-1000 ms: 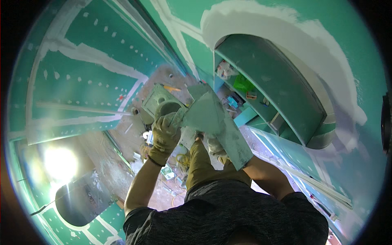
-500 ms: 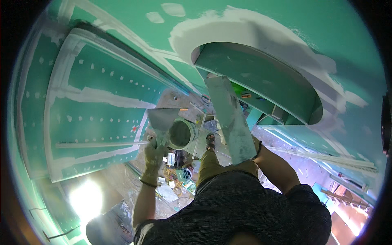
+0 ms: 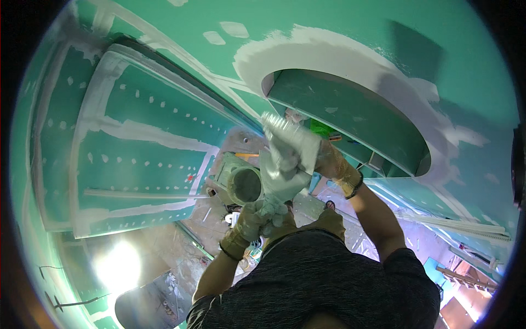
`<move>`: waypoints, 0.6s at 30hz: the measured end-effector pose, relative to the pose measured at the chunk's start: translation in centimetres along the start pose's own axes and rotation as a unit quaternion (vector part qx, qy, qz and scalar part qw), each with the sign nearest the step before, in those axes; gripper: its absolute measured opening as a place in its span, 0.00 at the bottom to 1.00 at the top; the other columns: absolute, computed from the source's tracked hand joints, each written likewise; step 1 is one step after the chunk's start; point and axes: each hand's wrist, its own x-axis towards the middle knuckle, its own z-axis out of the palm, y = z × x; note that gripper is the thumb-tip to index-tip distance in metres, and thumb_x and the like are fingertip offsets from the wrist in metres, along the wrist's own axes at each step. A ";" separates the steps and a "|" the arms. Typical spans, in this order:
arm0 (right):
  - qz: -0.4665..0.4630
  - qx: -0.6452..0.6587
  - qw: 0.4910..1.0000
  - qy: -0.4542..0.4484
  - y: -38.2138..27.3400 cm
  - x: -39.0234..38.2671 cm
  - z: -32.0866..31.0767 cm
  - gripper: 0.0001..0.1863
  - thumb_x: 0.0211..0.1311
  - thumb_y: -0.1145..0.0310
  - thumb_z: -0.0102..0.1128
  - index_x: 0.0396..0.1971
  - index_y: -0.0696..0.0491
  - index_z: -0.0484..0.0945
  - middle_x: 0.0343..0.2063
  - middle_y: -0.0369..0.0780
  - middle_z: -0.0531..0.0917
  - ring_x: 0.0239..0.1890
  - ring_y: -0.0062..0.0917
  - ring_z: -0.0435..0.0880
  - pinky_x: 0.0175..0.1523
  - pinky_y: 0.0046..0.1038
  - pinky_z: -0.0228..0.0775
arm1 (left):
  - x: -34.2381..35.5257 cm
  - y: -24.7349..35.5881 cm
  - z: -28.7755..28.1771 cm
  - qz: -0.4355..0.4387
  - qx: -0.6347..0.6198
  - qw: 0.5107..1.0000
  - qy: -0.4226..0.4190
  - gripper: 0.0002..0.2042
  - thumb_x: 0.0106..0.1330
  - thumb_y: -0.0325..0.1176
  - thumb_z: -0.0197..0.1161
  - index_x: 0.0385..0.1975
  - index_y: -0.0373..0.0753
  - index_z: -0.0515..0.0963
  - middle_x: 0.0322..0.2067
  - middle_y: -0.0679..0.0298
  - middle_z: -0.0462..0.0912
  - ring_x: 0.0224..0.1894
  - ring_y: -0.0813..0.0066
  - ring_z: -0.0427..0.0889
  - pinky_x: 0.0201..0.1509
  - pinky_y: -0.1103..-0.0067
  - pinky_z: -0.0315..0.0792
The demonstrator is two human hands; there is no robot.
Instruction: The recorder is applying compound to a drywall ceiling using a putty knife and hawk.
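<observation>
Gloved and closed, my left hand [image 3: 252, 222] grips a putty knife with a wide, flared blade [image 3: 278, 182], pointing away from me. My right hand [image 3: 335, 166], also gloved, is closed on a long wide metal taping blade [image 3: 290, 137], tilted and smeared by motion. The two blades overlap in front of my body, and a whitish-grey paste seems to coat them. Whether they touch is hard to tell through the blur. Just left of the putty knife stands an open bucket [image 3: 245, 185] with greyish filler inside.
Ahead, a green drywall wall [image 3: 339, 16] has an arched niche [image 3: 350, 109] ringed with white filler. Another green panel [image 3: 148, 137] with filled seams and dots stands at left. A bright lamp [image 3: 118, 263] glares lower left. Tools and scraps litter the floor around my feet.
My left hand has moved right with the putty knife, which now meets the taping blade. My right hand has risen, and its blade has turned. My feet have shifted.
</observation>
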 end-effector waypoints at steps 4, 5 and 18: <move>0.043 -0.188 0.977 -0.089 -2.0 -0.6 -2.6 0.26 0.60 0.55 0.73 0.55 0.53 0.80 0.49 0.37 0.85 0.50 0.23 0.82 0.58 0.29 0.75 | -1.3 4.6 -1.0 -0.058 0.046 0.997 -0.012 0.21 0.68 0.45 0.67 0.45 0.29 0.81 0.27 0.64 0.83 0.17 0.83 0.72 0.19 0.86 0.63; 0.055 -0.241 0.964 -0.096 -3.3 -0.6 -2.8 0.25 0.57 0.58 0.74 0.52 0.54 0.81 0.46 0.37 0.86 0.47 0.24 0.83 0.55 0.29 0.76 | -1.8 5.2 -1.4 -0.048 0.050 0.997 -0.021 0.21 0.68 0.44 0.67 0.45 0.28 0.81 0.27 0.63 0.83 0.16 0.83 0.71 0.19 0.86 0.62; 0.162 -0.185 0.969 0.020 2.9 -6.6 -6.3 0.22 0.69 0.53 0.63 0.53 0.53 0.79 0.51 0.44 0.83 0.52 0.32 0.83 0.58 0.36 0.75 | 0.2 6.5 0.2 -0.016 0.098 0.994 0.049 0.17 0.67 0.41 0.66 0.44 0.31 0.82 0.30 0.63 0.83 0.22 0.76 0.77 0.25 0.81 0.70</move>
